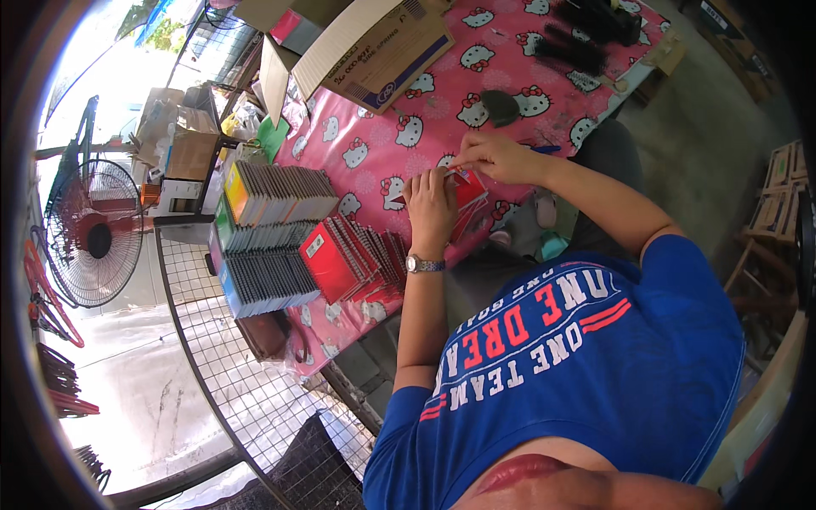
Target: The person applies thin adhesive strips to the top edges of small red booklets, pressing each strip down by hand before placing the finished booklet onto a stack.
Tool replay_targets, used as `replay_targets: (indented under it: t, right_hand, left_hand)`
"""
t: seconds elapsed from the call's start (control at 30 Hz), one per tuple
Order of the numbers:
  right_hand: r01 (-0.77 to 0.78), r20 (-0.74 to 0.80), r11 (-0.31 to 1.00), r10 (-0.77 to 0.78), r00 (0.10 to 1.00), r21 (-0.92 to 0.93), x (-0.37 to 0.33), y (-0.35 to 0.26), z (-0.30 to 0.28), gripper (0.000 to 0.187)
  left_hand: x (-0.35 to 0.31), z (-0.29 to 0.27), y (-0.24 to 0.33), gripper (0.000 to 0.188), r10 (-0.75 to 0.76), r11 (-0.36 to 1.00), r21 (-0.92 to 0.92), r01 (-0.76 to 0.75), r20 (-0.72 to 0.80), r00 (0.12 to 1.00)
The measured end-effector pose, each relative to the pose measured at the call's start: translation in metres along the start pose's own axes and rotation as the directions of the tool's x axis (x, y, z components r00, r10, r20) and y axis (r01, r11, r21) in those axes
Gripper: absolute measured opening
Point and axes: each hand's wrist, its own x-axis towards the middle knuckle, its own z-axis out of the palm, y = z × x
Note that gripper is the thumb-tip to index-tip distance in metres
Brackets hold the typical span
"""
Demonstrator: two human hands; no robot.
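Note:
A red notebook (470,190) lies at the table's near edge in front of me, with more red covers just under it. My left hand (430,204), a watch on its wrist, is closed over the notebook's left side, fingertips at its upper corner. My right hand (497,160) is closed in a pinch at the notebook's far edge, close to the left fingertips. Whatever small thing is between its fingers is too small to make out. Left of my left hand a leaning pile of red spiral notebooks (333,259) sits on the table.
Stacks of spiral notebooks (268,234) in yellow, green and blue stand at the left. An open cardboard box (378,55) is at the back. A dark grey pad (500,109), a blue pen (546,149) and black brushes (578,47) lie on the pink tablecloth (357,153). A fan (95,234) stands far left.

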Motion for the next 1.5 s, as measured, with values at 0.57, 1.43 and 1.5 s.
replay_targets:
  t: [0.57,1.43,1.5]
  right_hand:
    - [-0.451,0.316,0.855,0.515,0.797,-0.255,0.027,-0.049,-0.013,0.031]
    - [-0.602,0.567,0.304,0.204,0.798,0.738,0.028,-0.002,-0.052,0.033]
    - [-0.575,0.618,0.718,0.257,0.743,0.392,0.035,0.012,-0.047,0.036]
  left_hand:
    - [-0.005,0.001,0.006,0.030,0.003,0.999,0.042,-0.002,-0.040,0.999]
    - [-0.013,0.005,0.013,0.035,-0.176,0.982,-0.075,0.172,-0.047,0.983]
    - [-0.009,0.006,0.012,0.037,-0.143,0.987,-0.088,0.136,-0.086,0.986]
